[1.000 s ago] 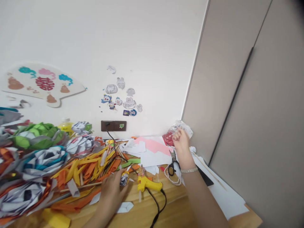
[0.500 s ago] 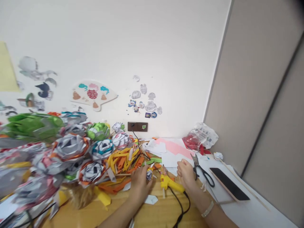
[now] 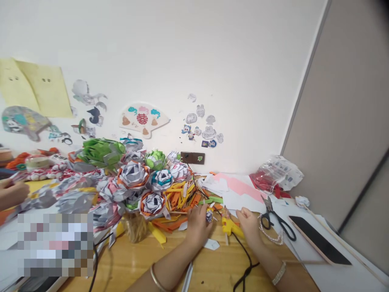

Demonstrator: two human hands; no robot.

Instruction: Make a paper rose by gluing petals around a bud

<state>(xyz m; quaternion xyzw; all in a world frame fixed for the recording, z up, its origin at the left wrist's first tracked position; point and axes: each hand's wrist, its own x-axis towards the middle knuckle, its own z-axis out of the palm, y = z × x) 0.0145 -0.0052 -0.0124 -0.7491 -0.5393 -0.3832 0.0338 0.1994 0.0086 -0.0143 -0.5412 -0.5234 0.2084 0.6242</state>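
My left hand (image 3: pixel 199 223) is closed around a small paper flower (image 3: pixel 209 215), white with dark marks and a bit of yellow, low over the table. A thin stick (image 3: pixel 179 212) runs out to the left of that hand. My right hand (image 3: pixel 249 224) is curled with its fingers pressed together; whatever they hold, if anything, is hidden. Between both hands a yellow hot glue gun (image 3: pixel 231 227) rests on the wood, nozzle pointing away. A folded white paper strip (image 3: pixel 211 244) lies just below my left hand.
Black-handled scissors (image 3: pixel 277 221), a beaded chain (image 3: pixel 275 239) and a phone (image 3: pixel 319 240) lie to the right. Large paper flowers (image 3: pixel 133 174) and orange and yellow strips (image 3: pixel 179 196) crowd the left. Another person's hand (image 3: pixel 12 194) is at far left. The glue gun cord (image 3: pixel 246 259) trails forward.
The view has turned left, so everything sits further right and another person's hand shows at the left edge. My hands keep nearly the same pose beside the glue gun.
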